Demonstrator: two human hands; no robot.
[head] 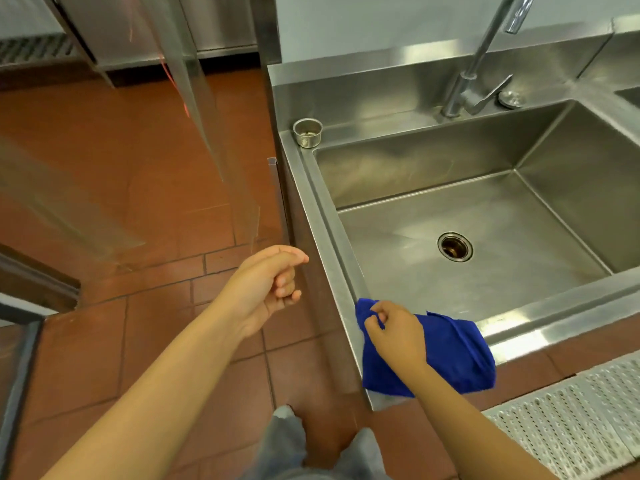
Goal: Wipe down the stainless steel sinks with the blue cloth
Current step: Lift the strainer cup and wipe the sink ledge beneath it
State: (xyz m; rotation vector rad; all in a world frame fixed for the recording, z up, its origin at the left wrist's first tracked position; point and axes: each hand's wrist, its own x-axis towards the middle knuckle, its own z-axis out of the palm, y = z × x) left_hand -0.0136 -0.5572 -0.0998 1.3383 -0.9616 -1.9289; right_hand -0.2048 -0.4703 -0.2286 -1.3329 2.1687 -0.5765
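Right hand (pixel 394 332) is on the bright blue cloth (pixel 453 355), thumb and fingertips pinching a fold at its upper left edge. The cloth is soft and crumpled, draped over the near-left corner of the brushed stainless steel sink (pixel 329 237) and hanging down the front face. Left hand (pixel 273 285) hovers over the floor just left of the sink's side, fingers curled into the palm, thumb on top, gripping nothing.

The basin is deep and square-cornered, its walls streaky and dull, with a round dark-ringed drain (pixel 454 246) in the flat bottom. A tall chrome faucet (pixel 464 88) with a lever rises from the back ledge, a round metal cap (pixel 509 98) just beside it. A small steel cup (pixel 307 132) stands upright on the back-left corner of the rim.

Red-brown floor tiles (pixel 138 168) run to the left, where clear plastic curtain strips (pixel 194 98) hang. A perforated metal floor grate (pixel 571 420) lies at lower right, in front of the sink.
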